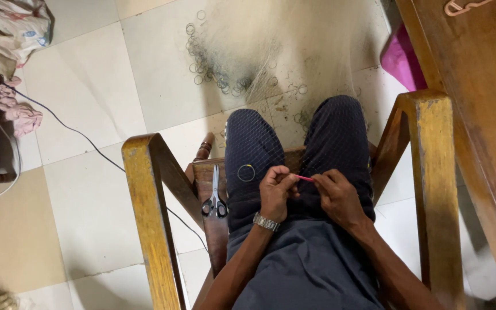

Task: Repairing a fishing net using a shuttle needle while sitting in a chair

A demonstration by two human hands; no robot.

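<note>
**Fine net over the knees, a thin pink tool pinched between both hands**

The wooden armchair (pixel 150 189) frames the scene, its two worn arms running down either side of the seated person. Across both knees and spilling forward onto the tiled floor (pixel 93 86) lies the fishing net (pixel 248 63), a pale, very fine mesh that looks nearly weightless and entirely limp; I judge it will drape, bunch and snag on anything rough, and is best gathered a small fold at a time near the spot being worked, not pulled by a single strand. Small metal rings (pixel 208 63) are strung along it on the floor, giving that edge a little weight, and one ring (pixel 246 173) rests on the left thigh

On the chair seat beside the left leg lie black-handled scissors (pixel 215 198), blades closed, near but untouched. The left hand (pixel 275 193), a metal watch at its wrist, is curled closed with fingertips pinching mesh and one end of the pink needle (pixel 304 178). The right hand (pixel 337 196) is likewise closed, gripping the other end just beside it. The needle appears slim, stiff and smooth, probably slippery, so a fingertip pinch close to its tip seems the surest hold
</note>
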